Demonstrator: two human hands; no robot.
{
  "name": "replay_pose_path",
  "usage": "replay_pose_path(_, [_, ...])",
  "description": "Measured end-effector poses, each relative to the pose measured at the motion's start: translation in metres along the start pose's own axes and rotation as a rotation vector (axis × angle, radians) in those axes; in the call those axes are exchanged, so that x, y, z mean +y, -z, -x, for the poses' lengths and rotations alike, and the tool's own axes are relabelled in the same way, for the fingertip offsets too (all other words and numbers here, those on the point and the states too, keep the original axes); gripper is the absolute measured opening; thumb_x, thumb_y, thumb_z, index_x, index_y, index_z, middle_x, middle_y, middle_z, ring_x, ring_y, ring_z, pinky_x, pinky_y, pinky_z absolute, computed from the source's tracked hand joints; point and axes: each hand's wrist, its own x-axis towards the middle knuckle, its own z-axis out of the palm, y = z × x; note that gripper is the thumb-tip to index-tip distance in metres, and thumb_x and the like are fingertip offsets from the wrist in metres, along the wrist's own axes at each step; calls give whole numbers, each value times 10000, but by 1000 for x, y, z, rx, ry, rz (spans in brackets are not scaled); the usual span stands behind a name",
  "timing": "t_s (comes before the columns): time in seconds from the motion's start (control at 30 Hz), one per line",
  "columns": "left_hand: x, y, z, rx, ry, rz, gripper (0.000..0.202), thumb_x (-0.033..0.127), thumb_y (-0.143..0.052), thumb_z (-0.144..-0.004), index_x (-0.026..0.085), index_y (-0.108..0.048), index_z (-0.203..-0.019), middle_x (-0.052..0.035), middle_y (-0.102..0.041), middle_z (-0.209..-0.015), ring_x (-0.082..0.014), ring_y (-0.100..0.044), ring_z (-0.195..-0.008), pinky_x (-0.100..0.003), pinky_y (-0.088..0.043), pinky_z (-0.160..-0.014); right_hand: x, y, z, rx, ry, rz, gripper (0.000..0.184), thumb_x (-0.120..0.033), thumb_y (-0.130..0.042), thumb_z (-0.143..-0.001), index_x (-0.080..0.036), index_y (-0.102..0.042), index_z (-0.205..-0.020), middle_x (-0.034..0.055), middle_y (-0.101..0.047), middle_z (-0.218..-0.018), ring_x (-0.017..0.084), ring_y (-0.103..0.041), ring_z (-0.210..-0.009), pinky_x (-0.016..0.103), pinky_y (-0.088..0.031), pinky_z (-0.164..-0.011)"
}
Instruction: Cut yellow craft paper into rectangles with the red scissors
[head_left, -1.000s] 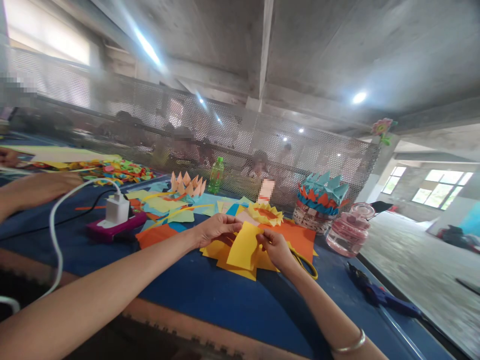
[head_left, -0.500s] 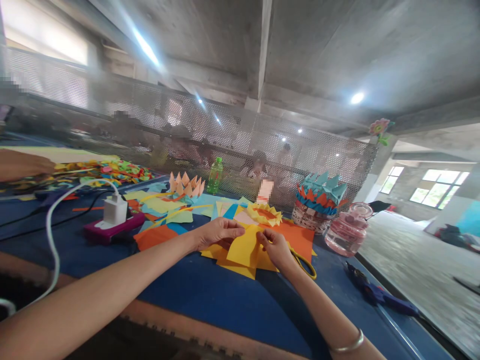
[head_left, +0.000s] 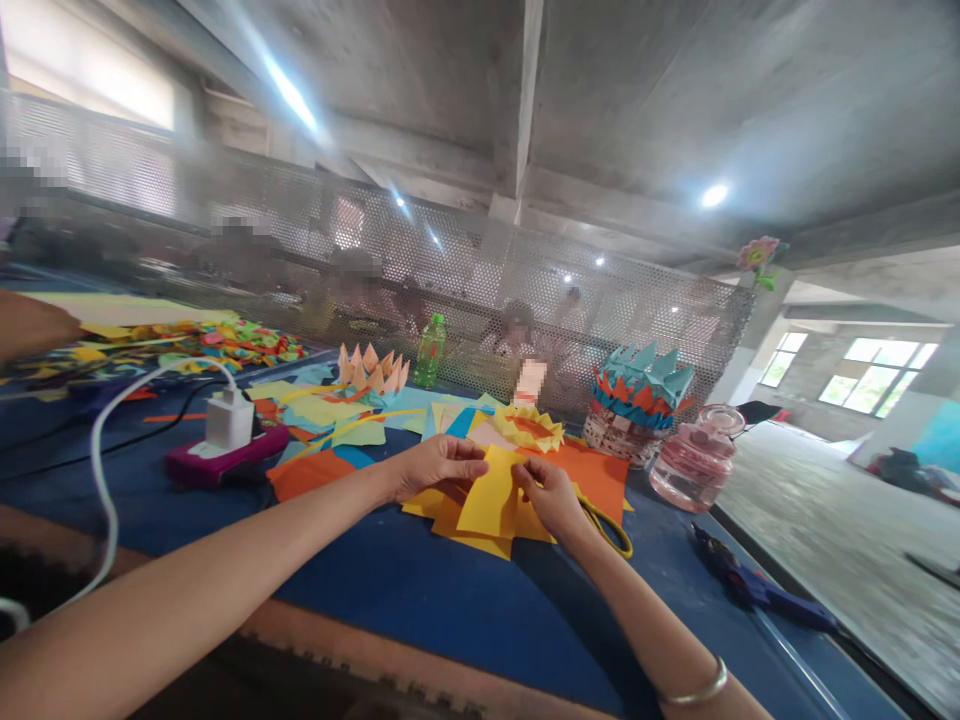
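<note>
My left hand (head_left: 435, 465) and my right hand (head_left: 550, 494) both pinch the top edge of a yellow paper square (head_left: 489, 497), holding it just above a loose pile of yellow paper pieces (head_left: 457, 525) on the blue table (head_left: 420, 590). Each hand's fingers are closed on the sheet, left at its upper left corner, right at its upper right. Yellow-handled scissors (head_left: 611, 530) lie just right of my right hand. A yellow and orange folded paper flower (head_left: 531, 428) sits behind the sheet on an orange paper (head_left: 600, 470).
A pink glass jar (head_left: 697, 462) and a paper-crowned basket (head_left: 636, 405) stand at the right. A blue glue gun (head_left: 757, 585) lies near the right edge. A white charger on a pink power strip (head_left: 229, 440) with a white cable is at the left. A perforated metal screen (head_left: 525, 300) backs the table; another person's arm (head_left: 30, 325) is far left.
The other person's arm at the far left has pulled back toward the edge. My hands and the yellow sheet have barely moved, the sheet only slightly turned.
</note>
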Motion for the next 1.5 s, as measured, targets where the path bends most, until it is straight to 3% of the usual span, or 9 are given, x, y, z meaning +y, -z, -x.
replay_pose_path(0.3, [-6, 0, -3, 46, -25, -98, 321, 445, -730, -620, 161, -626, -728, 22, -592, -644, -118, -578, -613, -248, -468, -603, -11, -1, 4, -9, 16, 54, 335, -452, -479, -791, -199, -434, -575, -27, -421, -547, 123, -432, -535, 222, -369, -495])
replay_pose_path(0.6, [-5, 1, -3, 34, 15, 11, 345, 456, -708, -654, 157, -656, -818, -32, -680, -772, -147, -627, -662, -250, -471, -615, -9, -3, 2, 37, 9, -8, 346, -451, -494, -785, -198, -417, -562, -35, -399, -535, 118, -419, -522, 223, -367, -475])
replay_pose_path(0.93, [-9, 5, -2, 25, -32, 120, 427, 439, -701, -682, 144, -661, -989, -76, -705, -863, -181, -655, -765, -279, -496, -680, -1, -5, 0, 25, -60, -108, 355, -473, -476, -786, -194, -421, -572, -34, -404, -529, 114, -415, -506, 229, -355, -469])
replay_pose_path(1.27, [-10, -2, -3, 66, -6, 12, 329, 454, -694, -667, 157, -640, -797, -20, -673, -727, -135, -620, -630, -232, -472, -573, -5, -6, 2, 7, -98, -131, 357, -503, -498, -761, -192, -439, -596, -43, -381, -534, 108, -391, -492, 231, -348, -462])
replay_pose_path(1.5, [-14, -7, -6, 101, -15, -17, 352, 495, -691, -644, 160, -606, -711, 12, -611, -615, -118, -585, -578, -242, -478, -581, -5, -4, 5, -3, -92, -146, 378, -514, -517, -759, -197, -417, -580, -56, -364, -520, 97, -384, -474, 225, -342, -459])
